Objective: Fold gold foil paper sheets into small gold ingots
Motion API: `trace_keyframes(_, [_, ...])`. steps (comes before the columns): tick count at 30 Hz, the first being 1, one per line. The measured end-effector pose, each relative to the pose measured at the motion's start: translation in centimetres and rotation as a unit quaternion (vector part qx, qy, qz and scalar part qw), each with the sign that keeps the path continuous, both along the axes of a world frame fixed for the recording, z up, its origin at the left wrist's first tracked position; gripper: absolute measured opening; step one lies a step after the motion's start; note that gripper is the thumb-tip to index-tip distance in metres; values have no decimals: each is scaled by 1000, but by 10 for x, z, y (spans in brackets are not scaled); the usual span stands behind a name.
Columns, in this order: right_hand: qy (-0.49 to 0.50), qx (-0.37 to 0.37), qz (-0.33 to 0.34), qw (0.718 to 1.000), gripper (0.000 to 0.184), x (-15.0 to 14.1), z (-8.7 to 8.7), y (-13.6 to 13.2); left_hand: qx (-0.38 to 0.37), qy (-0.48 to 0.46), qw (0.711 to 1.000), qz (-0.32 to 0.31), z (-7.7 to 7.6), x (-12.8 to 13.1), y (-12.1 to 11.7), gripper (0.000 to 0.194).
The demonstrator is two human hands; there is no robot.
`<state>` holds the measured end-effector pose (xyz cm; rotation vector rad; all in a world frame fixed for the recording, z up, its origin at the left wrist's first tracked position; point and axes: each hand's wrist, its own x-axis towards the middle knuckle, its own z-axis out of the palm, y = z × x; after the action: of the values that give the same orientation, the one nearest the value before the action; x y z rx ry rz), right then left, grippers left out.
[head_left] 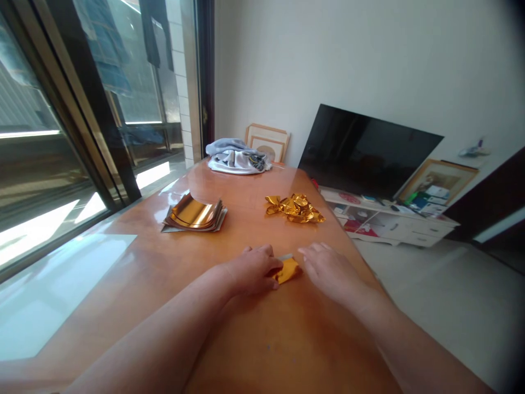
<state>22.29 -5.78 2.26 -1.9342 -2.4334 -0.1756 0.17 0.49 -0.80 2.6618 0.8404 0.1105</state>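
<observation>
Between my hands, on the wooden table (246, 334), lies a small folded piece of gold foil paper (289, 270) with a pale grey edge at its top. The fingers of my left hand (255, 269) curl over its left side and grip it. My right hand (329, 272) is just to the right of the paper with its fingers stretched out, and I cannot tell whether the fingertips touch it. Farther left sits a stack of gold foil sheets (196, 213), curled up at the edges. Several folded gold foil pieces (296, 208) lie in a heap beyond my hands.
At the table's far end rests a bundle of grey and white cloth (238, 157), with picture frames (268, 141) behind it. To the right stand a television (365, 150) and a white cabinet (396, 224). Glass doors (123, 82) run along the left.
</observation>
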Motion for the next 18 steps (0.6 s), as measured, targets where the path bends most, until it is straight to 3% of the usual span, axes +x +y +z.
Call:
trace_keyframes(3, [36, -32, 77, 996, 28, -14, 7, -11, 4, -6, 1000, 1, -2, 0, 0, 28])
trace_keyframes(6, [66, -37, 113, 991, 34, -26, -1, -28, 6, -15, 1000, -5, -5, 0, 2, 25])
trace_keyframes(12, [49, -29, 84, 995, 50, -31, -34, -50, 5, -16, 1000, -20, -7, -2, 6, 23])
trace_keyframes(18, [7, -18, 61, 998, 48, -40, -35, -55, -21, -12, 999, -27, -4, -6, 8, 13])
